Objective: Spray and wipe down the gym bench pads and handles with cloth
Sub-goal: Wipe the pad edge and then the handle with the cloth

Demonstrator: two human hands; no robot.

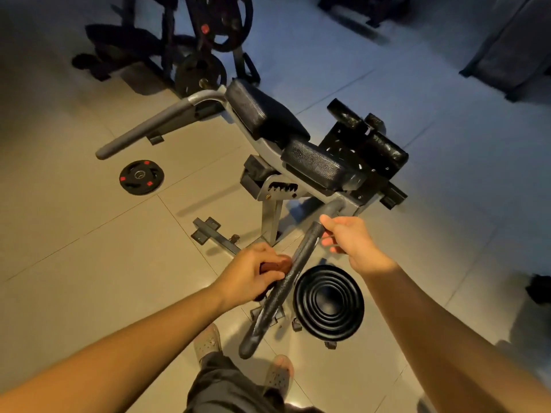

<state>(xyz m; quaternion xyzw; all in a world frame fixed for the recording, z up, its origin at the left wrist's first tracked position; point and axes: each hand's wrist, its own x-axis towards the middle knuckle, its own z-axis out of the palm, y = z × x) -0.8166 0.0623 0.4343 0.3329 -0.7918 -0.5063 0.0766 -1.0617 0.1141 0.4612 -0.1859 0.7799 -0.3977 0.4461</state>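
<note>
cloth (275, 267): soft, light, mostly hidden so probably bunched, is pinched by left grip (253, 274) against the handle (269, 314) | handle: stiff, textured, fixed at bench's near end, is clasped up top by right grip (351, 239) | cloth's best kept wrapped round the bar tbh

The near handle (287, 278) runs from the bench (272, 217) toward the viewer; a disc (328, 302) lies on the floor (89, 248) just right of it (a weight plate (140, 177) well left); the rack (208, 40) stands behind the pads (268, 114)
</note>
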